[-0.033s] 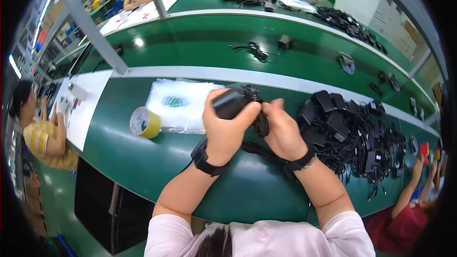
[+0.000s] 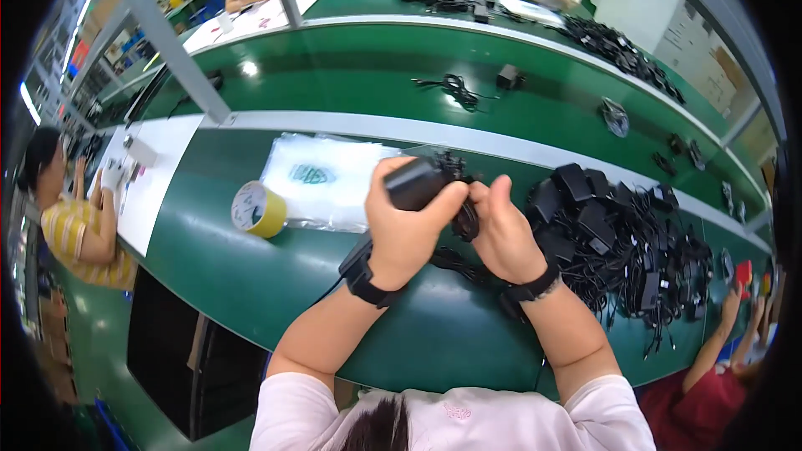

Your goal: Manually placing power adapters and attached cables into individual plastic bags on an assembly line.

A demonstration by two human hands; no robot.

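A black power adapter is gripped in my left hand, its thumb across the near side. A bundled black cable hangs beside the adapter, between my two hands. My right hand is at this cable, thumb raised and fingers curled toward it; the fingertips are partly hidden. To the right lies a big heap of black adapters with cords. Behind my left hand is a stack of clear plastic bags with a green print. Another black cord rests on the table under my wrists.
A roll of yellow tape stands left of the bags on the green table. On the raised shelf beyond lie a loose cable, an adapter and a bagged item. A metal post rises at left. Other people work around.
Both hands stay together around the adapter and its cable. My right thumb now stands more upright, the fingers slightly shifted. The whole view has moved a little.
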